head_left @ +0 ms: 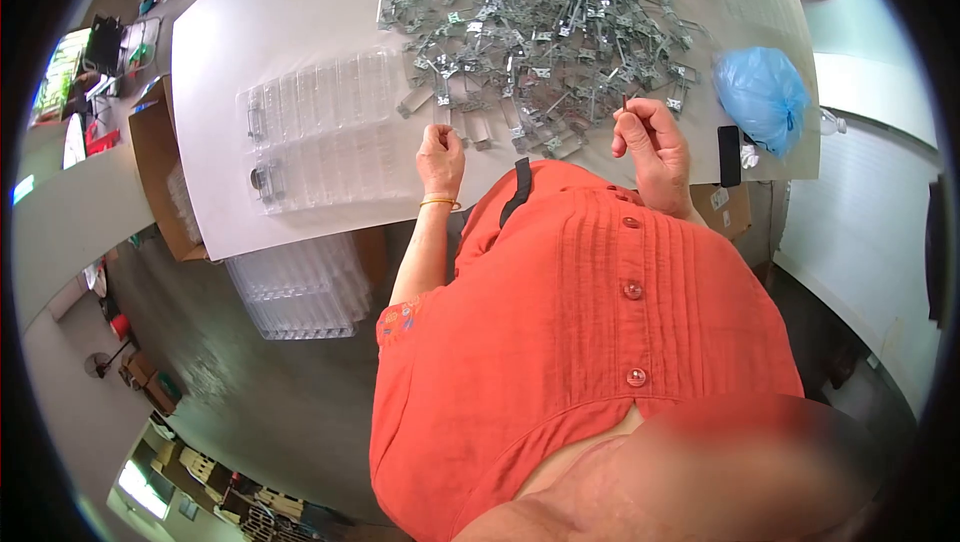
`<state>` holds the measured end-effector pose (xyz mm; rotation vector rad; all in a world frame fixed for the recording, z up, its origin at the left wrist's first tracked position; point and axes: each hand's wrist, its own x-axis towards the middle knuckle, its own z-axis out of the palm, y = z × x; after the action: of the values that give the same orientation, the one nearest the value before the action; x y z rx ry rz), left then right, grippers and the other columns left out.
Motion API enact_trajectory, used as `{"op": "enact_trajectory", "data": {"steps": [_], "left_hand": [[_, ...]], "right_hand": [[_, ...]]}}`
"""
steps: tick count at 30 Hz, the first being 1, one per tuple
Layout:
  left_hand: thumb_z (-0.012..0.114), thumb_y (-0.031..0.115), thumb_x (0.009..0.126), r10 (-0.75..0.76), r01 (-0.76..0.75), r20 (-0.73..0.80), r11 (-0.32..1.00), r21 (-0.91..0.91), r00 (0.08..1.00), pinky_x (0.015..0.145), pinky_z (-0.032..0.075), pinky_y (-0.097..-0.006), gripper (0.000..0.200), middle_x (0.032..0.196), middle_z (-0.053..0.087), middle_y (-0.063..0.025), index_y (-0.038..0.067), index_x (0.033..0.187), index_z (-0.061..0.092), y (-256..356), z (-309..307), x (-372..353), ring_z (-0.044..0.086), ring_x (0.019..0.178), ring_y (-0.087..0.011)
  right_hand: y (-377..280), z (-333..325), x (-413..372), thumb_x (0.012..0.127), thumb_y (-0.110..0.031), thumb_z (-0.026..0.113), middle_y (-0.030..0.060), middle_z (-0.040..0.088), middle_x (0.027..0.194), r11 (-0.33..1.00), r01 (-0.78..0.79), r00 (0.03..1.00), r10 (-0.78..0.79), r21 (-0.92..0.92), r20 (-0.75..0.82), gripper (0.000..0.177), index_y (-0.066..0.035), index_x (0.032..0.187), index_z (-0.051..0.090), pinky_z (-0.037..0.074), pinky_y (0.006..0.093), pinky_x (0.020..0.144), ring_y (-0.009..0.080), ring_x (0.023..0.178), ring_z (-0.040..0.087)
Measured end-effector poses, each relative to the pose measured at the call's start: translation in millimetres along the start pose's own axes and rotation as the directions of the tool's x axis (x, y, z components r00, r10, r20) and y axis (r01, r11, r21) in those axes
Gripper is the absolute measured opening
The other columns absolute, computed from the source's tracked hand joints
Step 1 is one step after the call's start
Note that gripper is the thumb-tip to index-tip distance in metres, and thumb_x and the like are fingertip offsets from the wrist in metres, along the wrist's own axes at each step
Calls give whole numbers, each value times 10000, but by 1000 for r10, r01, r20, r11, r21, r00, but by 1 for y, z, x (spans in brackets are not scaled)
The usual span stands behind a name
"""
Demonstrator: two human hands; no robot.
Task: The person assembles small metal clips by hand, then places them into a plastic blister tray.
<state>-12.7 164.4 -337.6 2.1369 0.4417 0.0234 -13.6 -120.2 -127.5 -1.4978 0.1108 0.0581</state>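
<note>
My left hand (441, 157) is at the table's near edge with its fingers curled closed. Whatever it may grip is hidden, though small clear and metal pieces lie just beyond its fingertips. Between thumb and forefinger, my right hand (655, 150) pinches a thin dark rod (625, 102) that points up; its kind is too small to tell. A large heap of shiny metal bracket-like parts (540, 27) spreads over the table beyond both hands. Left of my left hand lies a clear ribbed plastic tray (330, 92), with a few metal parts in its left-hand slots.
A knotted blue plastic bag (762, 92) and a black phone (729, 156) lie on the white table (215, 92) at right. Stacked clear trays (300, 287) are below the near edge. A cardboard box (160, 172) stands at the table's left side.
</note>
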Motion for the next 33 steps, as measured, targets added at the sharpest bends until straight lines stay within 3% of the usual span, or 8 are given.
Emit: {"op": "enact_trajectory", "data": {"steps": [6,12,17,20,24,33], "left_hand": [[644,146,903,-29,29,-14,999,-19,999,683,534,-362,93,764,686,-112,56,924,644,4,21,0,676,691,-248],[634,154,892,-3,18,-171,996,91,985,724,538,-377,134,804,706,-142,32,917,683,12,18,63,689,747,-271],[689,347,778,-212,236,-128,946,224,969,907,524,-422,370,983,730,-197,17,943,717,23,28,116,699,985,-344],[665,333,807,-233,257,-116,922,291,966,930,514,-449,377,1031,714,-223,14,1007,672,23,39,137,679,1007,-394],[723,447,788,-307,313,-80,868,385,948,959,514,-453,561,1081,693,-276,-37,1058,635,25,49,150,667,1084,-404],[758,515,744,-386,377,-71,818,434,920,997,506,-468,813,1205,664,-294,-101,1222,530,36,56,158,643,1158,-422]], "right_hand": [[-5,-28,-2,1030,-144,610,-22,589,856,999,-2,1000,3,-34,6,114,-38,1072,613,467,227,671,54,735,547],[-9,-44,1,1030,-158,612,-22,587,827,999,-21,999,23,-49,50,122,-39,1056,614,466,235,659,57,719,543],[-11,-56,5,1031,-160,610,-22,584,817,997,-47,996,52,-64,78,119,-43,1052,615,461,233,655,58,714,540],[-11,-62,6,1031,-158,609,-23,581,816,997,-64,994,68,-48,80,114,-46,1051,616,458,233,645,58,708,535],[-11,-68,9,1031,-153,609,-21,577,815,998,-61,997,62,-32,50,105,-49,1047,616,455,233,635,56,703,529],[-10,-64,17,1022,-157,622,-21,577,813,988,-132,988,137,-73,68,109,-49,1031,619,453,225,614,56,683,535]]}}
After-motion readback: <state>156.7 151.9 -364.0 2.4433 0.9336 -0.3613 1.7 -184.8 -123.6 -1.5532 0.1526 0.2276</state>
